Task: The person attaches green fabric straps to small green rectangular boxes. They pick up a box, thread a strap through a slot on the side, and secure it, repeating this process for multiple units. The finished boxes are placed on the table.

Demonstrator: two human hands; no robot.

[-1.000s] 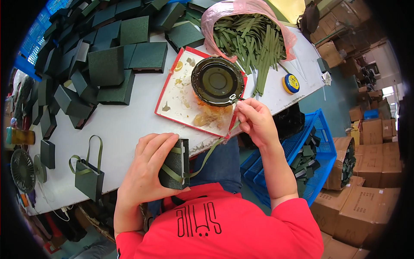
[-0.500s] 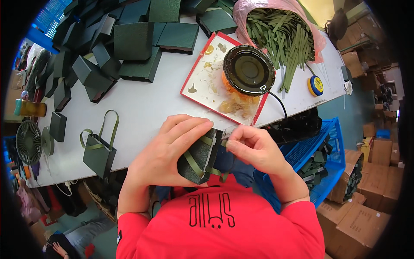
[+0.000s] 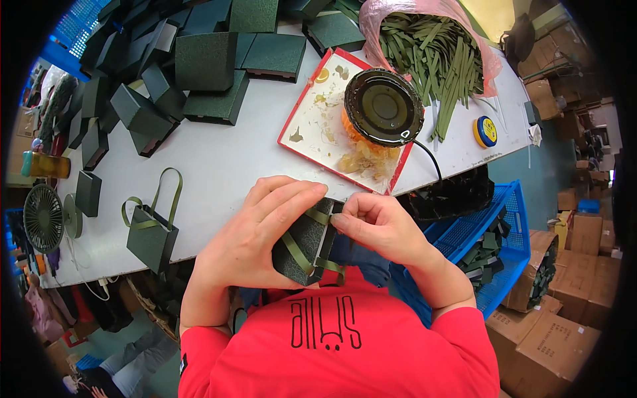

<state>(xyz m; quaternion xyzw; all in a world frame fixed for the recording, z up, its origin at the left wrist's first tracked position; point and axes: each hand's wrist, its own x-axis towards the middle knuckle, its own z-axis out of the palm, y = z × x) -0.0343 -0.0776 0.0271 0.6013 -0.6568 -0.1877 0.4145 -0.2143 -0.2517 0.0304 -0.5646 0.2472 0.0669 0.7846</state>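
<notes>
My left hand (image 3: 255,229) wraps around a small dark green box (image 3: 292,255) with a leathery grain, held tilted above the table's front edge. Olive green ribbon (image 3: 296,252) runs across its face, and one end hangs off the lower right corner. At the box's upper right edge, my right hand (image 3: 375,222) is closed in a pinch; its fingertips hide most of what they press, which looks like the ribbon's other end. To the left, a finished-looking green box with two ribbon loops (image 3: 151,239) stands near the table edge.
Many dark green boxes (image 3: 206,63) pile up at the far left. A black round pot of liquid (image 3: 383,106) with a cord sits on a red-rimmed board (image 3: 302,136). Behind it, a pink bag (image 3: 488,63) spills green ribbons. A blue crate (image 3: 514,255) stands at right.
My right hand has moved left, bringing its pinched fingertips against the box's edge. My left hand and the box have hardly shifted.
</notes>
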